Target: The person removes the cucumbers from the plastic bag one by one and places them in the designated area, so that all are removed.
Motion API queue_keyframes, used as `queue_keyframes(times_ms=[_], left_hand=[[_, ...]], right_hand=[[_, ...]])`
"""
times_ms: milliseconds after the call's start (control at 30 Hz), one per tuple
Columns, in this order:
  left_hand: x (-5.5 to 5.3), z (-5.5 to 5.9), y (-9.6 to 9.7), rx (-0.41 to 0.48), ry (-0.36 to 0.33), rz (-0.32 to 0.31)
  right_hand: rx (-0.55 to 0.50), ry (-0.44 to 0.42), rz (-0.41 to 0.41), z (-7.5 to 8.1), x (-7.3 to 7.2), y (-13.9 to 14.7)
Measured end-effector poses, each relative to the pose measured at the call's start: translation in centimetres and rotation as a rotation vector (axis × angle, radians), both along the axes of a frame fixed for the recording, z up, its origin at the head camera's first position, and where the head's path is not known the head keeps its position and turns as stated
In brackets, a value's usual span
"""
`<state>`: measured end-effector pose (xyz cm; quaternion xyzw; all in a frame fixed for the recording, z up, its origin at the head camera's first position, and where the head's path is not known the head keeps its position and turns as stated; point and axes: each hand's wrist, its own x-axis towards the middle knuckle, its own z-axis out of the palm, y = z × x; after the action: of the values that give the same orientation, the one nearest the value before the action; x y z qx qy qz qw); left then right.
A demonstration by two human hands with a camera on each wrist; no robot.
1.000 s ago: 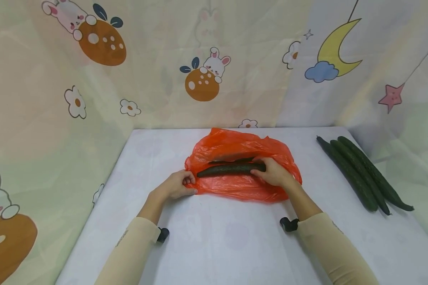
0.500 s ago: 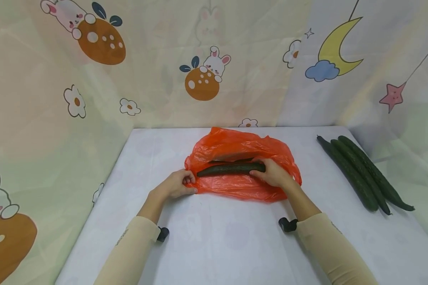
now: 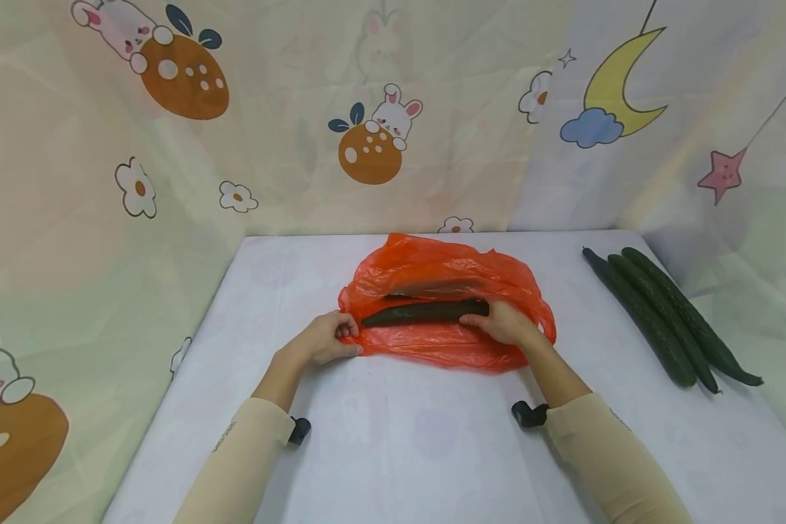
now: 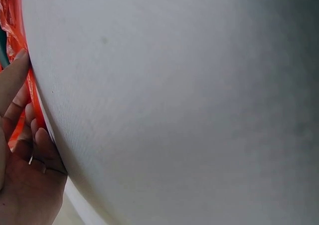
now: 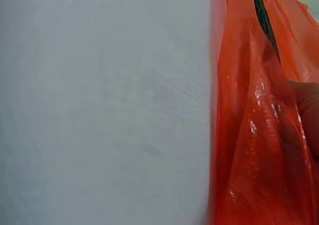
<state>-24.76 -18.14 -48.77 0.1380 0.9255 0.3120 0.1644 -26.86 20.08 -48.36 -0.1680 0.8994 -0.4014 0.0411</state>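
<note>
The left hand (image 3: 327, 338) pinches the left edge of the red bag (image 3: 419, 342). The right hand (image 3: 501, 322) holds a cucumber (image 3: 419, 313) in the bag's mouth. The counter (image 3: 419, 437) has big room on its near side.

A hand could pass over the worktop (image 3: 426, 444) between the red plastic bag (image 3: 432, 351) and the three cucumbers (image 3: 661, 320), or between the sleeves (image 3: 236, 458), where black mounts (image 3: 530, 415) jut inward; the cloth backdrop (image 3: 288, 145) bars the far side, and the bag partly covers the right hand (image 3: 506, 324)
</note>
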Motion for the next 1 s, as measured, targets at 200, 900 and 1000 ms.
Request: queue_keyframes(times_ms=[200, 900, 1000], left_hand=[[-0.2, 0.2, 0.0, -0.004, 0.02, -0.022], [-0.1, 0.1, 0.1, -0.032, -0.007, 0.018], [0.0, -0.1, 0.4, -0.033, -0.02, 0.037]], right_hand=[[-0.009, -0.009, 0.004, 0.1, 0.7, 0.4], [-0.023, -0.107, 0.156, 1.4, 4.1, 1.1], [-0.05, -0.045, 0.223, 1.7, 4.4, 0.8]])
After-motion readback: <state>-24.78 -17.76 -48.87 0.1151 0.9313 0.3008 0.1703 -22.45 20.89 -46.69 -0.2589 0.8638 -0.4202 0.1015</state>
